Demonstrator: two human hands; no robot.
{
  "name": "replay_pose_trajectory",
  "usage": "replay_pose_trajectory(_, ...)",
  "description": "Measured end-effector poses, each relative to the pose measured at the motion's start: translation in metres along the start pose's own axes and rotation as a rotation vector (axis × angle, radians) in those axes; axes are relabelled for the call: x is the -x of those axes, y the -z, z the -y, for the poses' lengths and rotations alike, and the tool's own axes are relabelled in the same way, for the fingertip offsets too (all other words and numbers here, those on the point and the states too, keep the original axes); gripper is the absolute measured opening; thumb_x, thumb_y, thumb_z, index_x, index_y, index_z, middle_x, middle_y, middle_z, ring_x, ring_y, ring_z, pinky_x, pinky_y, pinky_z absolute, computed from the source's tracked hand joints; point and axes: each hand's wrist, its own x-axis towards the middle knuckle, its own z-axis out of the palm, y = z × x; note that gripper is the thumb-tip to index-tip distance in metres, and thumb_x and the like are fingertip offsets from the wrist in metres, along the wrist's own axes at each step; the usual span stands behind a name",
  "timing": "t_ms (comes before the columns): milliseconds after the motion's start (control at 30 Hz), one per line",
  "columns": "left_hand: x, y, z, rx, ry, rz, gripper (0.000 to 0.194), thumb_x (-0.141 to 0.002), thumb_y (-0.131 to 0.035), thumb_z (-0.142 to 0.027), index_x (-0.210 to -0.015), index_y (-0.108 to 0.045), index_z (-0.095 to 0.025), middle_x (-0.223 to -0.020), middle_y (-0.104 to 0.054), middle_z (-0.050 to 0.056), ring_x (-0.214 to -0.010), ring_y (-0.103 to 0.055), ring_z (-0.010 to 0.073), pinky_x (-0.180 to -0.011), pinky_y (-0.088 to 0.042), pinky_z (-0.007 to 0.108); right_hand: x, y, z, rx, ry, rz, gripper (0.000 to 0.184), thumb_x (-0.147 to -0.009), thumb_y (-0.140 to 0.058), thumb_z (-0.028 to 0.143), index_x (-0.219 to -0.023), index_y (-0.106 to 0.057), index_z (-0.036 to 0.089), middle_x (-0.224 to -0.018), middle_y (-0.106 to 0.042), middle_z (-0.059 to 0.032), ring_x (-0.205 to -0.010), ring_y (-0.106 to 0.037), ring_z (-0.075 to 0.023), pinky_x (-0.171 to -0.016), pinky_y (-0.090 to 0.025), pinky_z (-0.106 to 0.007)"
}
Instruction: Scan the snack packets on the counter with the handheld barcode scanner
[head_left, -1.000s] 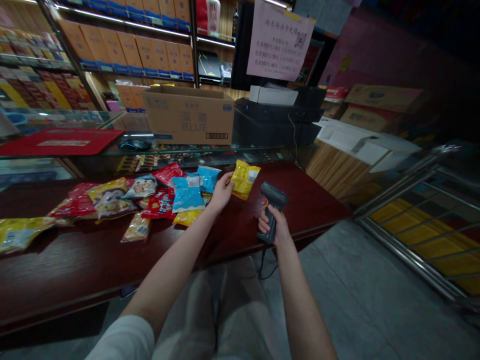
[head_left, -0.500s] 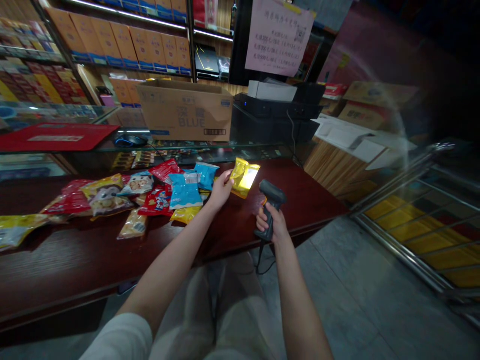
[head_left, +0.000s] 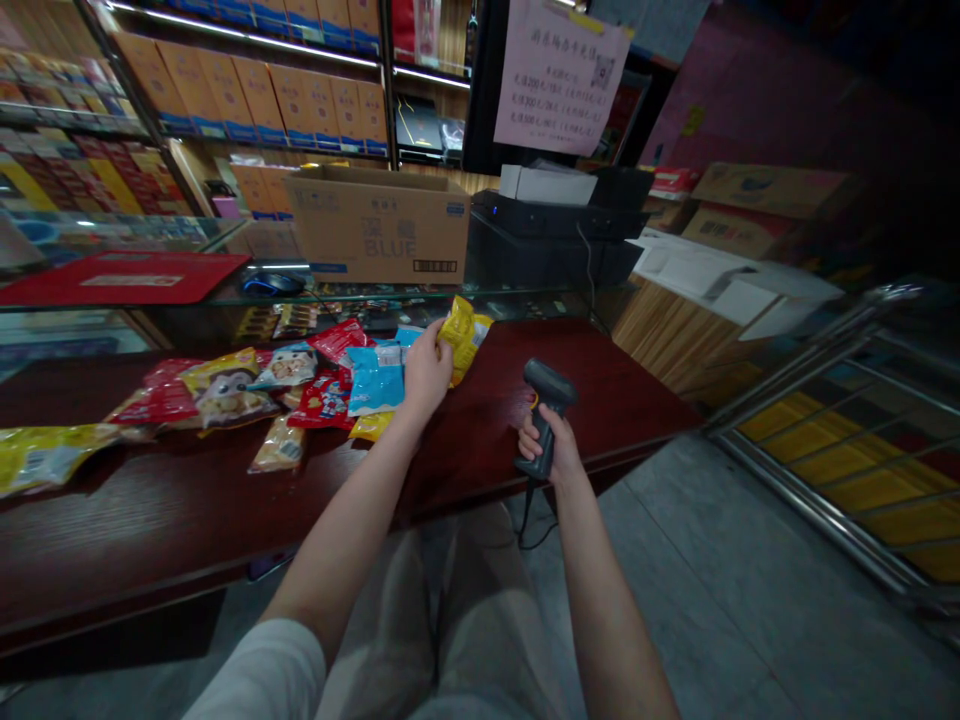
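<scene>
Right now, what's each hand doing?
Left hand: closed on a yellow snack packet.
Right hand: closed around a handheld barcode scanner.

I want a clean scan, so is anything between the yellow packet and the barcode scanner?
Nothing visible stands between them. The yellow snack packet is at the left hand, and the barcode scanner is gripped in the right hand. Only the dark red counter lies below the gap.
</scene>
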Motion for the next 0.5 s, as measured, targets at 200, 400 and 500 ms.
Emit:
replay_pose_trajectory(200,-0.014,0.037,0.010,-0.218,0.122,-0.264,0.045,-0.088,-0.042,-0.011,-0.129,-0.058,-0.018,-0.125,-0.065,0.014,-0.112,-0.065,0.0288,-0.099,-0.051,0.043,0.000,0.003,0.000,0.007,-0.034,0.034,0.036,-0.080,-0.072,0.043,-0.107,-0.056,0.025,-0.051,-0.045,0.0124,-0.032,-0.032,-0.0053,-0.033,-0.028,-0.017)
replay_pose_trajectory(400,-0.010,0.030,0.017,-0.419,0.099,-0.241,0.035,-0.094,-0.042,-0.028,-0.111,-0.070,-0.015,-0.139,-0.057,0.021,-0.126,-0.053,0.0391,-0.106,-0.043,0.053,0.000,0.002,0.002,0.016,-0.038,0.047,0.033,-0.082,-0.070,0.043,-0.107,-0.056,0.025,-0.052,-0.046,0.0119,-0.033,-0.033,-0.0056,-0.034,-0.029,-0.017)
replay_pose_trajectory(500,-0.008,0.025,0.018,-0.457,0.084,-0.219,0.043,-0.094,-0.047,-0.039,-0.119,-0.068,-0.011,-0.147,-0.051,0.023,-0.134,-0.044,0.0442,-0.110,-0.035,0.060,0.001,0.002,0.002,0.026,-0.026,0.051,0.034,-0.081,-0.071,0.043,-0.105,-0.056,0.025,-0.052,-0.046,0.0116,-0.033,-0.033,-0.0060,-0.034,-0.029,-0.017)
